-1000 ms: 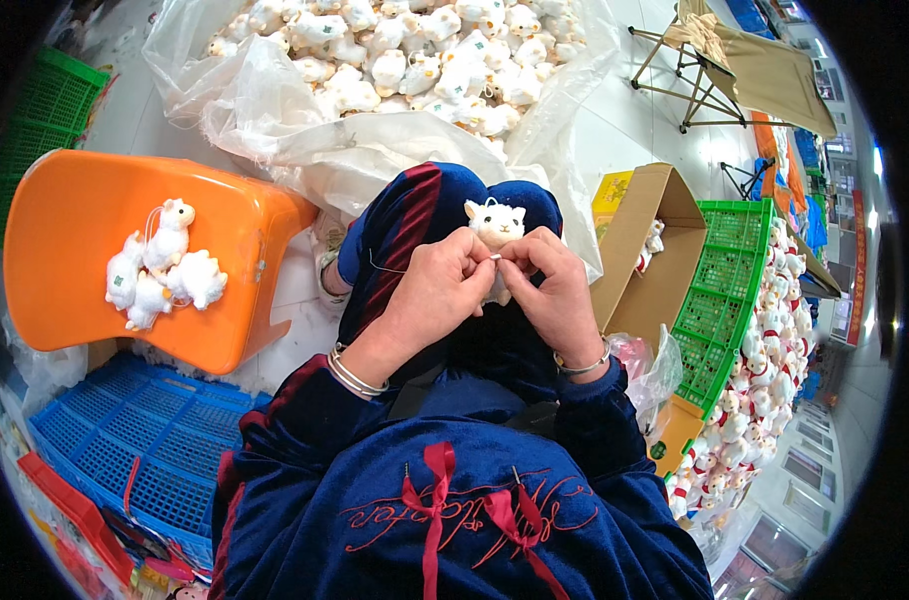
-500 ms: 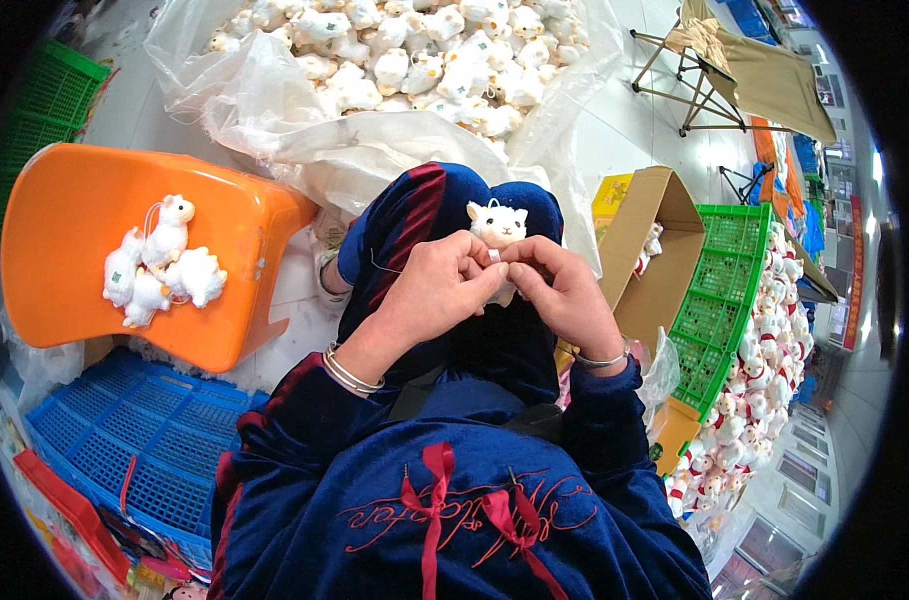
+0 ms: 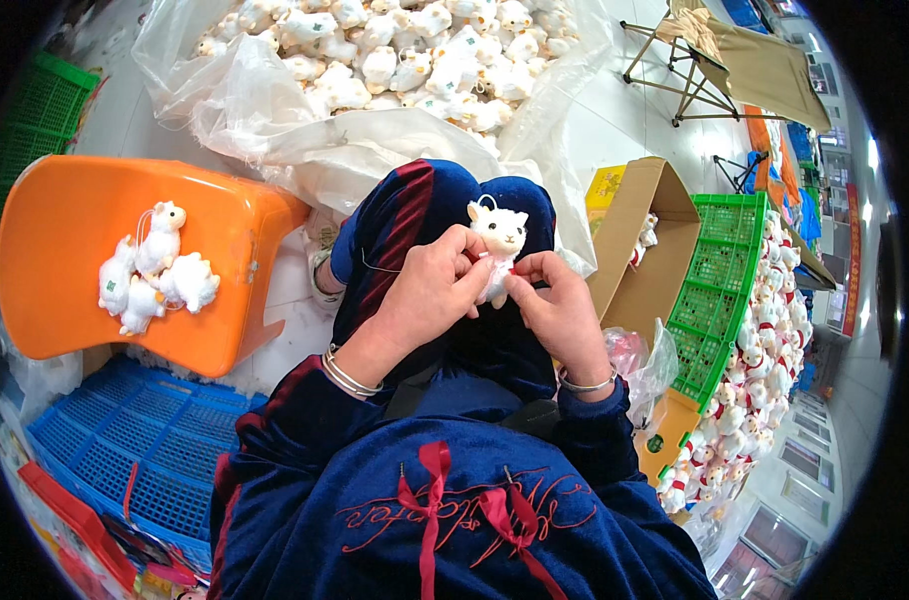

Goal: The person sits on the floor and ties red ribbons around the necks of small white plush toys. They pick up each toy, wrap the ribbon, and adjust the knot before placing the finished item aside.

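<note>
A small white plush lamb (image 3: pixel 498 232) with a hanging loop on its head is held over my lap, its face turned up. My left hand (image 3: pixel 427 287) pinches it at the neck and side, where a small white end shows by the fingertips. Around the neck a bit of red is visible, partly covered by fingers. My right hand (image 3: pixel 562 308) grips the toy's other side between thumb and bent fingers. Several similar white plush toys (image 3: pixel 158 265) lie on an orange stool (image 3: pixel 55 225) to my left.
A clear plastic sheet (image 3: pixel 245 130) ahead holds a heap of white plush toys (image 3: pixel 425 60). At the right are an open cardboard box (image 3: pixel 635 270), a green crate (image 3: pixel 715 285) and many red-collared toys (image 3: pixel 765 370). A blue crate (image 3: pixel 145 440) sits at lower left; a folding chair (image 3: pixel 765 80) stands far right.
The lamb's body has come into view between my hands, with red now showing at its neck. My right hand has moved down and away from the left fingertips.
</note>
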`<state>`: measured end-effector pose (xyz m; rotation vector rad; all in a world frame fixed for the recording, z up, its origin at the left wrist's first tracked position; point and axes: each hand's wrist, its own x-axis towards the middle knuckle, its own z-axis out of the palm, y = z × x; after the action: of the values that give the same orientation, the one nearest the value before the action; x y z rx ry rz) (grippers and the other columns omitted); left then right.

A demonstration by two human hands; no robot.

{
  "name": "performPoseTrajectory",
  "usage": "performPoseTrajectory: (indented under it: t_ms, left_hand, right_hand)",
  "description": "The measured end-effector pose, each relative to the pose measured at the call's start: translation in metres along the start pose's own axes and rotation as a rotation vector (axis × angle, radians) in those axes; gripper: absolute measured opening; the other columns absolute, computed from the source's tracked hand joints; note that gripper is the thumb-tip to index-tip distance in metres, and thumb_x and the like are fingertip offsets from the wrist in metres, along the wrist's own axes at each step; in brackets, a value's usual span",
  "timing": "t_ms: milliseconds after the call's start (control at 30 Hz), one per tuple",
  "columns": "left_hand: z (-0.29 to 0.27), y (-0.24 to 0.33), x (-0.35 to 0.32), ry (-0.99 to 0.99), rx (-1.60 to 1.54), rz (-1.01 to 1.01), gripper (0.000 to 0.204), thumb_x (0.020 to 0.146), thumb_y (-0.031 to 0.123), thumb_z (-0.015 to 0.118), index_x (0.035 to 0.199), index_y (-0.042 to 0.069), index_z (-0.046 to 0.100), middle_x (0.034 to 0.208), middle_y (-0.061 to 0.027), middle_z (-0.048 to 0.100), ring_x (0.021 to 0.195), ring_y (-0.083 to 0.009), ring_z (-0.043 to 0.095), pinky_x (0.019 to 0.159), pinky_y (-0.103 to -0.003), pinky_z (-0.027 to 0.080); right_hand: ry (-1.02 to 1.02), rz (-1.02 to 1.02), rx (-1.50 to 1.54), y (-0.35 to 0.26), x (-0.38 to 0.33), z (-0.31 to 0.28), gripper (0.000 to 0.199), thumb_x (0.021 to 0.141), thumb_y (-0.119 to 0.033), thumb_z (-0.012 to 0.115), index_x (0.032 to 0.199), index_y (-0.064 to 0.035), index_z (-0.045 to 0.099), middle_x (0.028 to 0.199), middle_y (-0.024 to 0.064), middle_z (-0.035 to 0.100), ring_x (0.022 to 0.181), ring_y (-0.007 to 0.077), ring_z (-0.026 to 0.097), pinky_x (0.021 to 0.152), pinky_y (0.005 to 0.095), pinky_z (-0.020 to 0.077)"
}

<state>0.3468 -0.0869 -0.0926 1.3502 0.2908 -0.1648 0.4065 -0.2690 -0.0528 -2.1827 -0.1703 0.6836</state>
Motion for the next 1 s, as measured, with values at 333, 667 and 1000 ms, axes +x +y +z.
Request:
performPoseTrajectory:
  t_ms: [333,667,1000]
  left_hand:
    - [0.003,-0.007,-0.004,0.01,0.074,0.058,0.014,0.1,0.01,0.062,0.099,-0.003,0.059,0.075,-0.0099,0.072,0.06,-0.0097,0.067,0.051,-0.025,0.053]
    - [0.006,-0.01,-0.001,0.005,0.07,0.055,0.013,0.1,0.01,0.063,0.095,-0.003,0.059,0.071,-0.0095,0.07,0.058,-0.0096,0.065,0.05,-0.026,0.052]
    - [0.009,-0.011,-0.002,0.032,0.071,0.077,0.016,0.099,0.012,0.064,0.093,-0.002,0.059,0.066,-0.0108,0.07,0.053,-0.0135,0.067,0.049,-0.029,0.053]
  right_hand:
    - [-0.111,0.146,0.23,-0.012,-0.004,-0.005,0.011,0.095,-0.003,0.067,0.104,0.0002,0.062,0.089,0.0059,0.068,0.072,0.009,0.066,0.061,0.0235,0.0502]
    - [0.065,-0.063,-0.04,-0.009,-0.002,-0.003,0.012,0.093,-0.005,0.065,0.098,0.0048,0.068,0.08,0.0153,0.071,0.073,0.0192,0.07,0.066,0.0329,0.0544]
    - [0.285,-0.235,-0.32,-0.019,-0.008,-0.014,0.018,0.088,0.001,0.065,0.106,0.0003,0.068,0.093,0.0165,0.067,0.071,0.0214,0.066,0.067,0.0319,0.0523]
